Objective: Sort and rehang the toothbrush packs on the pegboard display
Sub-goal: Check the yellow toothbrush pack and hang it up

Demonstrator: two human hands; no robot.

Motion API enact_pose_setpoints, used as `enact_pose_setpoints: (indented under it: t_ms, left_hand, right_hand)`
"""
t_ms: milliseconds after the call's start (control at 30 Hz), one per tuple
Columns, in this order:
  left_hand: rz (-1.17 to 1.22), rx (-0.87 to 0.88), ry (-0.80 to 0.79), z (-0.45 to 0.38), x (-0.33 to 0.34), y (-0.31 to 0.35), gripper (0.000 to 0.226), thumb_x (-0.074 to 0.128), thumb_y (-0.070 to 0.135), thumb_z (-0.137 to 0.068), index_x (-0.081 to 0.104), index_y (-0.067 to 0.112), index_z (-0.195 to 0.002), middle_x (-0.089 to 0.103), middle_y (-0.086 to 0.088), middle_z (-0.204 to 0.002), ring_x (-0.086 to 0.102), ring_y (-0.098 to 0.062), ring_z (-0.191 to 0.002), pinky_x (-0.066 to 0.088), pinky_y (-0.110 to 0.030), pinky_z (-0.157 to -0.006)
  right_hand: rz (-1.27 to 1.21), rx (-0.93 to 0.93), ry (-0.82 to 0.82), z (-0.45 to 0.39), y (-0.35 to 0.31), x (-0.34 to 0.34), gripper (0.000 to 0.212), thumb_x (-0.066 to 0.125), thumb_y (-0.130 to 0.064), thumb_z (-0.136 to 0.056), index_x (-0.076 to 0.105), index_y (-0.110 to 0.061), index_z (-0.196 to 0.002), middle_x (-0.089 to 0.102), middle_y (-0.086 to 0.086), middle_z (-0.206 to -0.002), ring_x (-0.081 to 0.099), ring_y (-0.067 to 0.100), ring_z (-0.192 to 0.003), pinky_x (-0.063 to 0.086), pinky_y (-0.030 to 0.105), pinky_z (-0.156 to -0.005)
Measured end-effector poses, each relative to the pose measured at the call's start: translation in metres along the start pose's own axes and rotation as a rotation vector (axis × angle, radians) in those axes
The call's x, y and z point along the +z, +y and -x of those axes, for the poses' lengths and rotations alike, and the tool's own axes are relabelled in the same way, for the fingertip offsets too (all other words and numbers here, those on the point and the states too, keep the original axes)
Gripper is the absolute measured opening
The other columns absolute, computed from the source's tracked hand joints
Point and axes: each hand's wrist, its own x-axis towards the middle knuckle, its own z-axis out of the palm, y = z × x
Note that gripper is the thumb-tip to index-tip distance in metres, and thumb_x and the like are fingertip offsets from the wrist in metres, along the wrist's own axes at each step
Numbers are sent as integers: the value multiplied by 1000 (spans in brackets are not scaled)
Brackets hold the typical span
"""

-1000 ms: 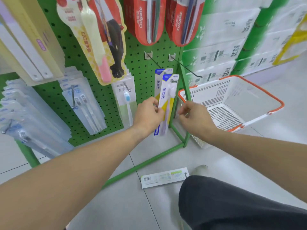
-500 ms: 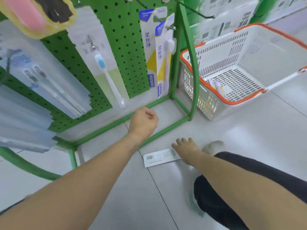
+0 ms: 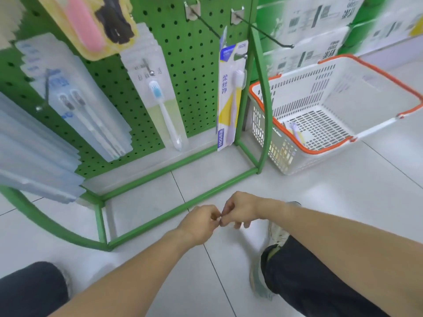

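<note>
Green pegboard (image 3: 183, 65) upper frame, toothbrush pack (image 3: 230, 97) hung | basket (image 3: 297, 154) right | left hand (image 3: 201, 223), right hand (image 3: 240, 209) meet low centre, fingers curled; whether anything is held: cannot tell

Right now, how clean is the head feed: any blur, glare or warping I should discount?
Head view: wide-angle warp bows the green rack frame; the stacked cartons at top right and the clear packs at the left edge are smeared; soft glare lies on the floor tiles. The left hand and right hand are fairly sharp, but anything pinched between them is unreadable.
</note>
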Motion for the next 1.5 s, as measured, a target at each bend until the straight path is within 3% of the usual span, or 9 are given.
enact_pose_setpoints:
  t_ms: [167, 267, 367, 467, 533, 700, 867, 1100, 1500]
  left_hand:
    - [358, 94, 145, 38, -11, -3, 27, 55, 14, -100, 58, 24, -76, 53, 12, -59, 47, -10, -62, 42, -29, -65]
    - [669, 123, 241, 58, -20, 1, 17, 56, 16, -98, 66, 10, -85, 70, 0, -71, 61, -16, -68, 54, -33, -66]
    - [798, 165, 321, 77, -34, 17, 19, 51, -2, -101, 61, -1, -85, 70, -4, -72, 65, -9, -64, 54, -20, -60]
    - [833, 242, 396, 93, -48, 29, 16, 51, 1, -102, 60, -5, -91, 71, -25, -87, 67, -24, -77, 61, -37, -70]
    - [842, 278, 456, 102, -60, 34, 13, 55, 7, -102, 65, 4, -94, 75, -18, -92, 69, -25, -84, 58, -48, -81]
    - [795, 310, 704, 125, -99, 59, 7, 66, 16, -96, 71, 20, -92, 77, 7, -85, 72, -11, -82, 56, -32, -80]
    - [857, 362, 801, 136, -130, 76, 6, 68, 21, -96, 69, 22, -91, 77, 4, -78, 66, -9, -67, 57, -39, -72]
    - [823, 305, 846, 123, -149, 72, 11, 69, 25, -96, 65, 23, -85, 73, 1, -68, 56, -14, -60, 59, -55, -71]
    - [782, 163, 857, 101, -164, 63, 11, 68, 29, -95, 67, 21, -88, 74, 1, -80, 63, -12, -65, 46, -26, -64]
  right_hand:
    - [-268, -28, -49, 68, -39, -39, 49, 76, -30, -91, 60, 2, -124, 66, 16, -117, 76, 28, -89, 61, 33, -75]
    - [-334, -171, 97, 101, -63, -46, 30, 73, -11, -94, 58, 0, -117, 72, 21, -99, 74, 34, -93, 62, 36, -80]
    - [-260, -300, 312, 125, -84, -41, 11, 68, -6, -96, 61, -8, -104, 70, 8, -77, 71, 21, -73, 60, 28, -64]
    - [-211, -423, 474, 141, -101, -38, 5, 66, -10, -98, 65, -15, -97, 67, 3, -75, 66, 9, -63, 54, 26, -56]
    - [-236, -508, 553, 147, -110, -38, 13, 65, -10, -98, 65, -22, -93, 66, 2, -76, 62, 8, -62, 51, 24, -54]
    - [-312, -671, 816, 152, -137, -41, 16, 63, -13, -99, 67, -27, -106, 72, 1, -84, 63, 14, -75, 50, 30, -75]
    - [-417, -812, 961, 162, -179, -47, 17, 61, -12, -100, 57, -25, -111, 64, 4, -74, 52, 3, -59, 43, 16, -59]
    - [-425, -743, 1013, 144, -204, -54, 15, 57, -15, -102, 55, -26, -112, 59, -8, -73, 53, -3, -56, 41, 16, -58]
    - [-97, -580, 1089, 145, -199, -65, 28, 46, -14, -103, 57, -13, -129, 61, -8, -88, 66, 20, -85, 48, 28, -72]
